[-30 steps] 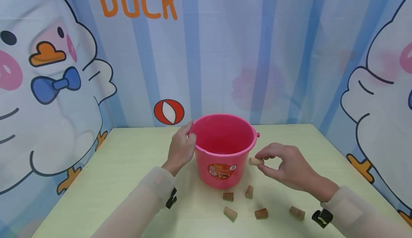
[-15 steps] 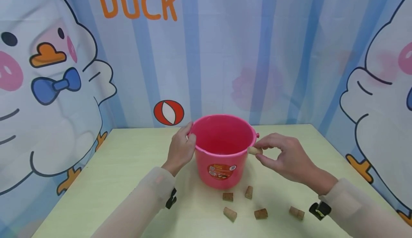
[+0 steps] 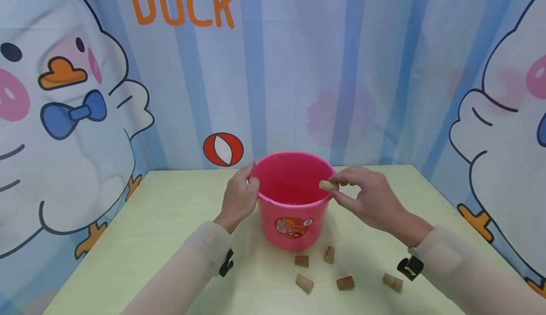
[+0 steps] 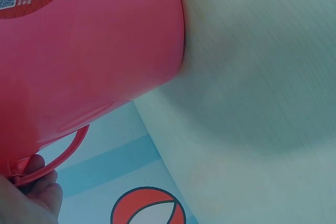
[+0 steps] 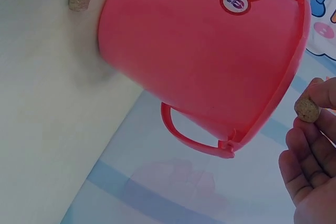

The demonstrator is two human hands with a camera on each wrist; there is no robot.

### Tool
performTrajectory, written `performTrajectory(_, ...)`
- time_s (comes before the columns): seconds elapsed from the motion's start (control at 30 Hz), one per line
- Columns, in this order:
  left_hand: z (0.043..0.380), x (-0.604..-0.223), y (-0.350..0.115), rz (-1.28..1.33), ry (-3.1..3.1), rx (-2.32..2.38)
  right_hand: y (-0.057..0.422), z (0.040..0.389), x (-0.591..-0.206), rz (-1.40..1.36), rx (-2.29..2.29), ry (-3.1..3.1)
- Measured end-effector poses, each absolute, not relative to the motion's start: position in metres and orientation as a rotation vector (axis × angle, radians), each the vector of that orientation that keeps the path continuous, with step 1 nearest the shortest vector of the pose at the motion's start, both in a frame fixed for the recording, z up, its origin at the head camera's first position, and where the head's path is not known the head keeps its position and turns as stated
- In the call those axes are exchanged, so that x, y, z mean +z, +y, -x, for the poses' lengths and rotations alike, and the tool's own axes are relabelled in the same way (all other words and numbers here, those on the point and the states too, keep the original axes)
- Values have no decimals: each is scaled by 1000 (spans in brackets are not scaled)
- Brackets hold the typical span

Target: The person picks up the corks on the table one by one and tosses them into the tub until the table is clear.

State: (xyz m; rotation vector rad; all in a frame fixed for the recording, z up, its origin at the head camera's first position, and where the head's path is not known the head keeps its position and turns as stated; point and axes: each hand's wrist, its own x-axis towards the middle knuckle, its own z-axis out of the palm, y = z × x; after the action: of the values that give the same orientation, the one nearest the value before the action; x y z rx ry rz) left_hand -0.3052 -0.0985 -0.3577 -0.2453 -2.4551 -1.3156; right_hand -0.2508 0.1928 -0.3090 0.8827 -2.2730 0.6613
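Note:
A pink bucket (image 3: 292,225) with a red label stands upright on the table. My left hand (image 3: 240,194) grips its rim at the left side, and in the left wrist view the fingers (image 4: 48,198) curl by the handle's end. Between thumb and fingertips, my right hand (image 3: 368,196) pinches a pale cork (image 3: 327,185) over the bucket's right rim. The right wrist view shows the round end of that cork (image 5: 307,110). In front of the bucket lie several more corks, among them a dark one (image 3: 345,283), a paler one (image 3: 304,283) and one farther right (image 3: 393,282).
The pale yellow table (image 3: 170,239) reaches back to a striped blue curtain (image 3: 294,68) with duck drawings. The bucket's pink handle (image 5: 184,137) hangs down along its far side.
My right hand has lifted the pale cork up and to the left, from beside the bucket's wall to over its rim. The left hand keeps its place.

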Motion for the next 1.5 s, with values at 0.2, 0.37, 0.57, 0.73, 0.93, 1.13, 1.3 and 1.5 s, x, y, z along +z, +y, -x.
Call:
performTrajectory(0.2, 306, -358, -98, 257, -2463, -1308, 184, 256, -308, -845, 668, -2357)
performTrajectory(0.37, 306, -358, -98, 255, -2462, -1313, 177, 260, -305, -833, 674, -2394)
performTrajectory(0.57, 306, -358, -98, 247, -2458, -1326, 169, 264, -305, -797, 684, -2450)
performTrajectory(0.73, 306, -359, -97, 250, -2461, -1322, 166, 266, -304, -784, 712, -2503)
performTrajectory(0.93, 305, -358, -97, 239, -2463, -1326, 163, 268, -301, -758, 735, -2580)
performTrajectory(1.13, 307, -359, -97, 240, -2459, -1329, 161, 268, -301, -735, 705, -2641)
performTrajectory(1.3, 308, -360, -97, 238, -2449, -1334, 161, 268, -302, -746, 673, -2620)
performTrajectory(1.5, 307, -360, -99, 234, -2451, -1331, 162, 266, -305, -774, 686, -2593)
